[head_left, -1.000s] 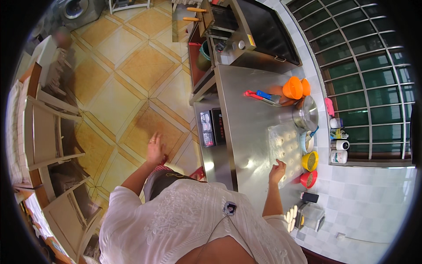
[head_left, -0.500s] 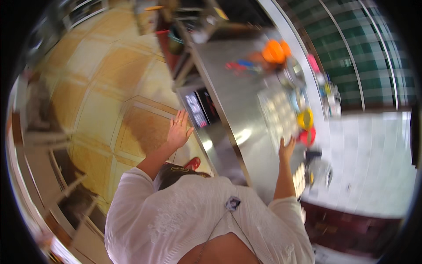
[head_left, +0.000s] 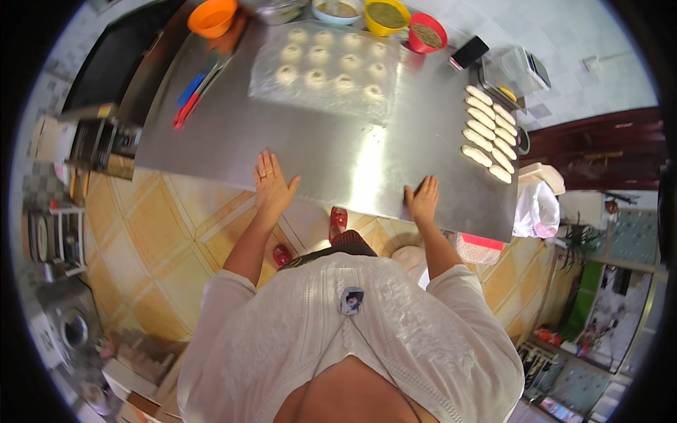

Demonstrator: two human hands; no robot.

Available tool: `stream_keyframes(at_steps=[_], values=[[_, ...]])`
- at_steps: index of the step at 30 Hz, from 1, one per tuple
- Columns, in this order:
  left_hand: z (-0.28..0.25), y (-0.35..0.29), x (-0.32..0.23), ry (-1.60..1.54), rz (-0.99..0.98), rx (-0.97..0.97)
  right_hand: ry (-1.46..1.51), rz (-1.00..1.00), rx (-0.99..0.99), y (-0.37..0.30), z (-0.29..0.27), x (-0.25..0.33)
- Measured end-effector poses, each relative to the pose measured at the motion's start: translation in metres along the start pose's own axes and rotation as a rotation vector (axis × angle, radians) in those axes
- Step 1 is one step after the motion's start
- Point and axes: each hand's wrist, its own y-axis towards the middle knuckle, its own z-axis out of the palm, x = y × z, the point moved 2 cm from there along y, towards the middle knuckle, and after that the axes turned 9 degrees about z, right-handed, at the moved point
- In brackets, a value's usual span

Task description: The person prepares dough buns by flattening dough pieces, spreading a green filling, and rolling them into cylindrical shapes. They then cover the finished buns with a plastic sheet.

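My left hand [head_left: 273, 185] is open, fingers outstretched, at the near edge of the steel table [head_left: 303, 130]. My right hand [head_left: 423, 199] is also open at that edge, farther right, its fingers pointing away from me. Neither holds anything. Beyond them, round dough pieces [head_left: 350, 63] sit in rows under a clear plastic sheet [head_left: 268, 84]. Long pale dough strips [head_left: 479, 114] lie in two columns on the right side of the table. Left of the sheet are a blue-handled tool [head_left: 190, 87] and a red-handled tool [head_left: 186, 111], their kind unclear.
Along the back stand an orange bowl [head_left: 211, 17], a pale blue bowl [head_left: 336, 11], a yellow bowl [head_left: 386, 15] and a red bowl [head_left: 427, 33]. A dark phone-like device [head_left: 468, 52] and a clear container [head_left: 509, 71] are at the back right. A washing machine [head_left: 67, 324] stands at lower left.
The view has swung round from a blurred, slanted look to face the table squarely. Both hands now appear at its near edge; the left was over the floor beside it in the picture.
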Motion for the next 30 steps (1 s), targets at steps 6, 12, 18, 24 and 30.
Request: stream_keyframes(at_steps=[6, 12, 18, 24, 30], values=[[0.027, 0.098, -0.055, 0.121, 0.069, 0.094, 0.251, -0.332, -0.049, 0.045, 0.014, 0.135], [0.034, 0.133, -0.081, -0.018, 0.135, 0.104, 0.444, -0.527, 0.1, 0.062, 0.006, 0.188], [0.03, 0.092, -0.084, 0.015, 0.407, 0.098, 0.297, -0.069, -0.191, 0.132, -0.02, 0.003], [0.027, 0.103, -0.095, -0.059, 0.5, 0.158, 0.277, -0.317, 0.096, 0.128, 0.016, 0.096], [0.044, 0.085, -0.142, -0.018, 1.022, 0.307, 0.447, -0.226, -0.089, 0.094, -0.04, 0.095]])
